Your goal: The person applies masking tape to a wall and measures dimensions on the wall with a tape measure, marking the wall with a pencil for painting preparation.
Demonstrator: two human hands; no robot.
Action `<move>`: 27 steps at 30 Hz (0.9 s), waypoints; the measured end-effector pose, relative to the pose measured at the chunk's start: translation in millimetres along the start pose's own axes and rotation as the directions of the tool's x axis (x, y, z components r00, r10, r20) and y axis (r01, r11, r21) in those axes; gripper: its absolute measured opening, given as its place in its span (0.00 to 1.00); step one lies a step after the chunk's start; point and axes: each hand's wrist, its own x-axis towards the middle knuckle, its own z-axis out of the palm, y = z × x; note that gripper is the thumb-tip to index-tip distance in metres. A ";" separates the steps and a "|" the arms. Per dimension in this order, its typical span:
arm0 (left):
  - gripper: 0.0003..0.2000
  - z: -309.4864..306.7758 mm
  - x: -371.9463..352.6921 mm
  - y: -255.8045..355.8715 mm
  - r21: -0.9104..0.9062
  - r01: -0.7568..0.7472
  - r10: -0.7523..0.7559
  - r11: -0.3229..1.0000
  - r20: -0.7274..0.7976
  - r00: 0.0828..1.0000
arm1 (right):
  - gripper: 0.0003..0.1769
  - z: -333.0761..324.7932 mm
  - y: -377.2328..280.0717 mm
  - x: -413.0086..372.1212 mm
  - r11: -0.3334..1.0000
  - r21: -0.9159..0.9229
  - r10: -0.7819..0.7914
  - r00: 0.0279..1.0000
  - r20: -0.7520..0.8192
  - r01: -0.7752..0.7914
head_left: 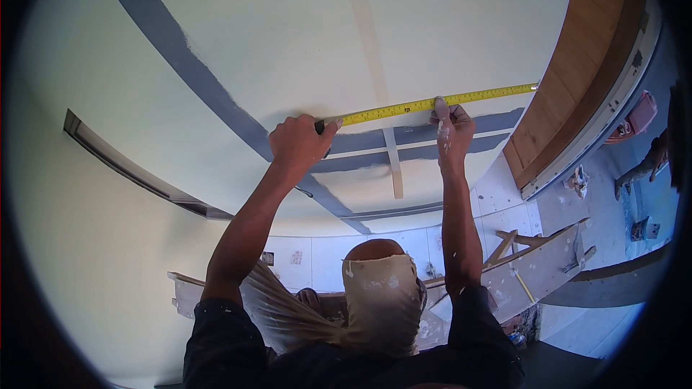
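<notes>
A yellow tape measure [389, 110] is stretched across the pale wall [288, 43], running from my left hand to the edge by the wooden door frame. My left hand [299, 142] is closed around its dark case, against the wall. Farther right, my right hand [452, 128] pinches the blade, the thumb on its face. Grey painted bands [353, 142] with light lines between them cross the wall just below the tape. A beige strip [371, 50] runs down the wall between my hands and passes under the blade.
The brown wooden frame [569, 65] stands at the right. Below me is a paint-spattered plank bench [533, 274] with a yellow stick on it. A dark recessed slot [137, 169] is in the wall at left. Part of another person [641, 166] shows at far right, near a pink container [641, 113].
</notes>
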 end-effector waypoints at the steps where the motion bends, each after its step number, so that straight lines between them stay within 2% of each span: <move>1: 0.27 -3.3 -1.3 1.5 0.016 -0.001 0.001 1.000 -0.010 1.000 | 0.19 -0.2 -1.2 0.1 1.000 0.000 -0.001 1.000 -0.001 0.001; 7: 0.27 -4.8 1.5 2.4 0.021 0.022 -0.022 1.000 0.025 0.999 | 0.16 -1.9 -0.7 0.9 0.998 -0.047 0.030 0.999 0.024 -0.029; 9: 0.27 -6.3 0.5 2.9 0.012 0.018 -0.018 1.000 0.021 1.000 | 0.15 -0.2 -1.6 0.2 1.000 0.001 0.022 1.000 0.020 -0.022; 15: 0.27 -9.2 -0.1 5.6 -0.021 0.019 -0.018 1.000 0.033 0.999 | 0.16 -2.8 0.2 2.6 0.998 -0.047 0.037 0.999 0.025 -0.036; 18: 0.27 -9.2 0.4 5.6 -0.006 0.021 -0.021 1.000 0.029 0.999 | 0.18 -0.5 -0.2 2.3 1.000 -0.008 0.024 1.000 0.005 -0.024; 27: 0.28 -10.0 0.7 5.8 -0.004 0.041 -0.041 0.999 0.064 0.997 | 0.17 -0.1 -4.2 0.9 1.000 -0.001 0.022 1.000 0.020 -0.022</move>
